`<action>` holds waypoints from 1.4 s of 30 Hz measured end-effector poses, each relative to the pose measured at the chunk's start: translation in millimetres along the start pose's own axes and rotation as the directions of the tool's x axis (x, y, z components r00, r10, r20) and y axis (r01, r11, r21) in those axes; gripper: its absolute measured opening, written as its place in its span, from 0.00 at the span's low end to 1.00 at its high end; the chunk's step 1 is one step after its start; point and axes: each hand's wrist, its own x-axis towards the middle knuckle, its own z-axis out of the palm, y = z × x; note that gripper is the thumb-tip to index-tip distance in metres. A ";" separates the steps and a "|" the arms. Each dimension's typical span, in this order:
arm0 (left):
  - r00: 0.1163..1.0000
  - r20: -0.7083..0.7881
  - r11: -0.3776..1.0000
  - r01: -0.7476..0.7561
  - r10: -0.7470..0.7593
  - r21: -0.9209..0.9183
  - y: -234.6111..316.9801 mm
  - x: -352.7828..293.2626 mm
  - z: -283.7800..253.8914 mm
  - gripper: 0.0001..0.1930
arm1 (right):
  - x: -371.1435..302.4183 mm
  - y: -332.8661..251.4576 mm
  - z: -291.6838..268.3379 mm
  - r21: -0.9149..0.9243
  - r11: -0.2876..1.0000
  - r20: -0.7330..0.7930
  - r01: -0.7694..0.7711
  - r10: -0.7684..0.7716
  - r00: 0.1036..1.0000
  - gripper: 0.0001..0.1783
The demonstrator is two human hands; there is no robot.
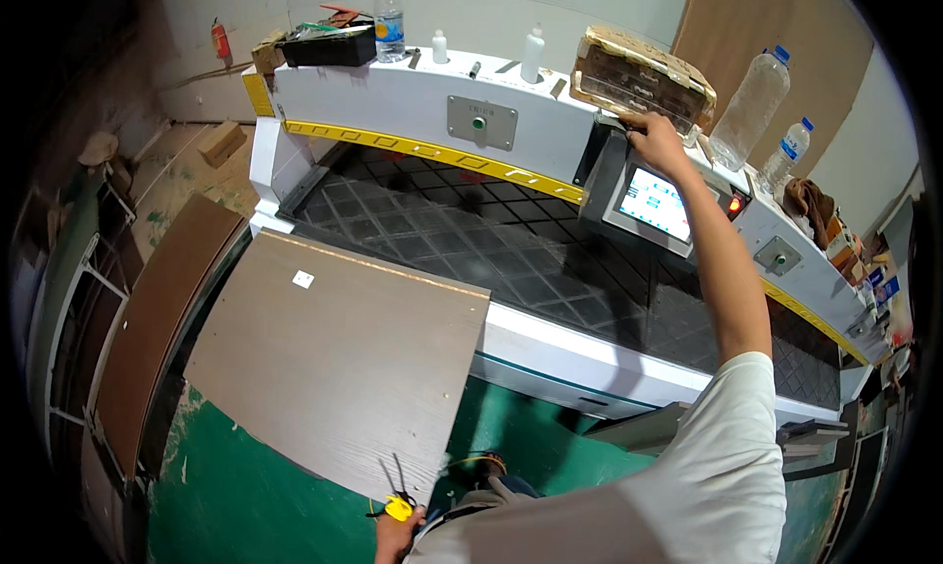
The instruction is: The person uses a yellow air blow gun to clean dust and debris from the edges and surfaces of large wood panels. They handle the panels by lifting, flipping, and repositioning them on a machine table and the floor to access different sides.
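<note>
White sleeve foremost; yellow tool within left hand, grip closed around it; right hand above screen, grip unclear.

No words or numbers legible. Bright rectangular screen in dark grey boxy housing, just below the fingers of the right hand: tiny text blocks, unreadable. Silver rectangular metal plate, left of the fingers: printed line, too small. Tall clear plastic bottle, farther left of the fingers, and small blue-capped clear plastic bottle, right of them: printed labels, unreadable.
</note>
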 end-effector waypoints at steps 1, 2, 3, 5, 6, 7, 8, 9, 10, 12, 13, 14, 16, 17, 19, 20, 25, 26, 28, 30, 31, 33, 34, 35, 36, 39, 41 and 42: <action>0.993 0.091 0.990 -0.082 0.072 0.111 0.4 3.2 -12.5 0.14 | -2.7 -8.9 1.3 -0.044 0.994 -0.023 -0.096 0.095 0.995 0.21; 0.986 0.109 0.978 -0.143 0.127 0.153 -27.0 19.6 -18.8 0.16 | -6.4 -17.8 1.7 -0.121 0.988 -0.142 -0.092 0.074 0.987 0.20; 0.977 0.123 0.961 -0.195 0.172 0.198 -32.3 25.6 -27.8 0.19 | -13.6 -30.8 7.9 -0.192 0.977 -0.249 -0.094 0.045 0.968 0.19; 0.976 0.151 0.961 -0.185 0.156 0.206 -42.3 38.3 -60.9 0.22 | -17.9 -59.7 18.7 -0.249 0.966 -0.376 -0.069 -0.031 0.926 0.17; 0.977 0.107 0.948 -0.205 0.184 0.242 -41.3 38.1 -84.2 0.23 | -20.1 -78.7 23.8 -0.238 0.970 -0.398 -0.039 -0.061 0.915 0.16; 0.973 0.064 0.935 -0.230 0.221 0.269 -39.4 44.7 -101.4 0.23 | -16.4 -97.0 24.6 -0.235 0.972 -0.425 -0.003 -0.100 0.900 0.15; 0.983 0.036 0.964 -0.185 0.182 0.192 -85.3 75.4 -129.8 0.21 | -11.6 -116.8 27.5 -0.155 0.988 -0.342 0.003 -0.056 0.938 0.15; 0.983 0.099 0.971 -0.172 0.157 0.169 -74.4 80.3 -159.8 0.19 | -7.8 -128.3 33.9 -0.119 0.989 -0.291 0.087 -0.119 0.949 0.17; 0.983 0.087 0.963 -0.177 0.163 0.203 -82.1 87.8 -189.5 0.18 | 2.7 -146.7 37.2 -0.092 0.993 -0.203 0.069 -0.087 0.975 0.18; 0.989 0.043 0.891 -0.147 0.143 0.430 -101.7 101.2 -252.2 0.20 | 27.6 -187.3 52.9 -0.078 0.997 -0.090 0.028 -0.036 0.995 0.20; 0.995 0.006 0.821 -0.083 0.097 0.565 -76.5 93.6 -276.5 0.19 | 41.4 -200.5 60.5 -0.105 0.994 -0.063 0.006 -0.013 0.998 0.21; 0.995 -0.048 0.793 -0.039 0.086 0.608 -113.5 104.8 -310.3 0.19 | 57.8 -213.6 71.8 -0.114 0.993 -0.035 -0.008 0.004 0.999 0.21; 0.965 -0.256 0.759 0.127 0.053 0.638 -88.8 98.5 -340.5 0.19 | 90.6 -218.2 93.7 -0.183 0.981 0.002 -0.063 0.065 0.998 0.29; 0.947 -0.302 0.793 0.101 0.108 0.601 -90.4 96.7 -362.5 0.20 | 109.8 -225.6 107.8 -0.209 0.976 0.021 -0.067 0.073 0.997 0.34; 0.780 -0.574 0.843 0.116 0.250 0.525 -132.7 130.4 -394.2 0.23 | 158.2 -190.9 126.7 -0.361 0.930 0.142 -0.064 0.123 0.982 0.43; 0.764 -0.530 0.864 -0.071 0.368 0.498 -94.7 112.0 -398.2 0.25 | 167.0 -183.4 139.2 -0.308 0.941 0.171 -0.139 0.199 0.965 0.47; 0.926 -0.377 0.995 -0.028 -0.008 -0.091 -3.8 89.1 -421.2 0.21 | 203.3 -199.4 115.4 -0.231 0.951 0.385 -0.205 0.283 0.879 0.57; 0.936 -0.351 0.974 -0.102 0.024 -0.203 13.4 92.1 -419.8 0.21 | 204.2 -182.1 119.2 -0.210 0.962 0.306 -0.175 0.235 0.923 0.57; 0.972 -0.231 0.924 -0.128 0.045 -0.360 64.0 112.1 -420.0 0.20 | 193.8 -148.2 106.7 -0.260 0.951 0.127 -0.166 0.205 0.971 0.52; 0.994 -0.088 0.881 0.018 -0.068 -0.474 109.5 122.1 -429.4 0.21 | 157.5 -186.0 140.1 -0.369 0.907 -0.158 -0.202 0.154 0.975 0.42; 0.990 -0.012 0.834 0.113 -0.141 -0.540 121.9 132.9 -434.3 0.21 | 126.5 -229.6 162.1 -0.264 0.948 -0.196 -0.179 0.129 0.972 0.37; 0.967 0.180 0.802 0.249 -0.179 -0.543 139.9 166.6 -434.3 0.21 | 9.3 -438.7 200.7 0.238 0.955 0.154 -0.175 0.141 0.978 0.19; 0.939 0.292 0.794 0.313 -0.179 -0.521 144.9 187.9 -433.3 0.21 | -55.4 -524.8 207.8 0.494 0.869 0.248 -0.043 -0.093 0.964 0.17; 0.897 0.409 0.791 0.371 -0.169 -0.487 146.9 212.0 -432.0 0.21 | -111.2 -591.9 208.1 0.482 0.720 0.770 -0.500 -0.075 0.634 0.25; 0.871 0.458 0.786 0.404 -0.176 -0.468 151.0 231.6 -430.1 0.20 | -165.7 -630.7 234.5 0.637 0.590 0.721 -0.496 -0.228 0.655 0.30; 0.843 0.525 0.824 0.377 -0.116 -0.423 171.9 273.4 -437.1 0.21 | -283.5 -759.3 302.4 0.769 0.113 0.592 -0.629 -0.499 0.633 0.42; 0.796 0.604 0.847 0.335 -0.021 -0.412 147.2 293.5 -465.4 0.23 | -300.6 -812.5 311.0 0.449 -0.078 0.868 -0.890 -0.196 0.456 0.36; 0.788 0.614 0.812 0.387 -0.046 -0.437 149.2 287.7 -482.0 0.24 | -304.4 -818.0 308.8 0.392 0.029 0.900 -0.920 -0.219 0.376 0.33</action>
